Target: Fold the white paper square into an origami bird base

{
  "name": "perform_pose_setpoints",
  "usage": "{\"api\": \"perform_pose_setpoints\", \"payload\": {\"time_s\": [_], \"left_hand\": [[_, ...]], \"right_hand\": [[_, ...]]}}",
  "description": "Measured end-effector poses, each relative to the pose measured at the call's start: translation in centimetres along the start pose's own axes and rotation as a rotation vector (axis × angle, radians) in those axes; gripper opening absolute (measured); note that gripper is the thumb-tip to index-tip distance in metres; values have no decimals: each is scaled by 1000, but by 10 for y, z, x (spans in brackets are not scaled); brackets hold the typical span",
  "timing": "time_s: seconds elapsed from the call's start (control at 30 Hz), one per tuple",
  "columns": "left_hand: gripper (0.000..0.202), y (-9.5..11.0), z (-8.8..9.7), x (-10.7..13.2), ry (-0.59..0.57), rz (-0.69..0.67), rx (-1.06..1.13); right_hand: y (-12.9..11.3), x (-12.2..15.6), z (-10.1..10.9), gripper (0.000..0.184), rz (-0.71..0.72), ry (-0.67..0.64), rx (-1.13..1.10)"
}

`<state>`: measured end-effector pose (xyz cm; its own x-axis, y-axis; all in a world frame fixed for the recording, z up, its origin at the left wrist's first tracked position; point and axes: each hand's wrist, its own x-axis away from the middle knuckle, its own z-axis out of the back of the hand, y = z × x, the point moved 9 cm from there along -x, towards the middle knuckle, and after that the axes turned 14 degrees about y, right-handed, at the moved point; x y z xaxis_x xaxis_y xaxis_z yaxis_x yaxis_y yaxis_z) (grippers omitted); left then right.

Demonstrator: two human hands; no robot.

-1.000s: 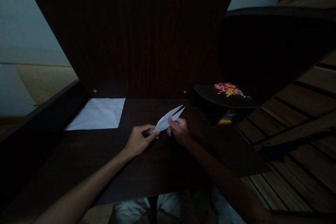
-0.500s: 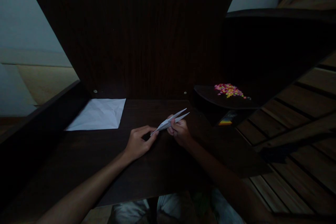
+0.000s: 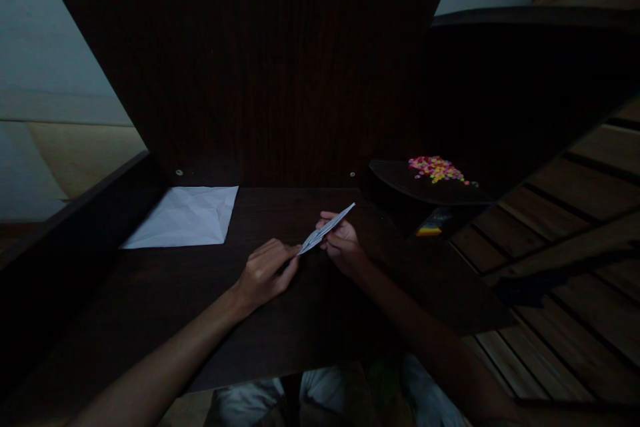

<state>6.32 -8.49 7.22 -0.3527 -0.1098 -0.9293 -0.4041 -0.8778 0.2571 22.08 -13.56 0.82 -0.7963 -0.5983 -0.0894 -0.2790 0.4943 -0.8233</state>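
A narrow piece of folded white paper (image 3: 327, 228) is held slantwise above the dark desk, its pointed far end up to the right. My left hand (image 3: 267, 272) pinches its near, lower tip between thumb and fingers. Around the middle of the paper, my right hand (image 3: 343, 243) grips it from the right, with fingers behind and thumb in front. The paper's layers lie nearly flat together. To the left, a creased white paper sheet (image 3: 187, 219) lies on the desk, apart from both hands.
A dark wooden desk (image 3: 150, 307) has a tall back panel and a raised left side. On the right, a low curved shelf (image 3: 393, 180) bears a heap of small colourful pieces (image 3: 435, 170). Beneath it sits an object with a yellow edge (image 3: 429, 231). Wooden slats (image 3: 575, 233) stand further right.
The two separated points of the folded paper have come together into one flat shape. My right hand's fingers have shifted behind it, while the left hand stays at the lower tip.
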Motion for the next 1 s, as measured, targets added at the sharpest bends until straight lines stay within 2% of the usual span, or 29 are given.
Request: {"api": "perform_pose_setpoints", "payload": {"time_s": [0.23,0.4,0.63,0.8,0.9,1.0], "left_hand": [[20,-9,-9,3,-106,100,-68],[26,-8,0,-3,-12,134,-86],[7,-9,4,-5,62,175,-80],[3,-11,9,-7,110,233,-99],[6,-17,9,-6,89,314,-57],[11,-31,5,-3,32,480,33]], "right_hand": [[3,-1,5,40,-22,98,96],[9,1,3,35,35,73,160],[16,7,0,32,72,42,290],[14,9,-4,34,74,36,326],[7,8,0,34,109,80,329],[4,9,0,36,108,78,357]]}}
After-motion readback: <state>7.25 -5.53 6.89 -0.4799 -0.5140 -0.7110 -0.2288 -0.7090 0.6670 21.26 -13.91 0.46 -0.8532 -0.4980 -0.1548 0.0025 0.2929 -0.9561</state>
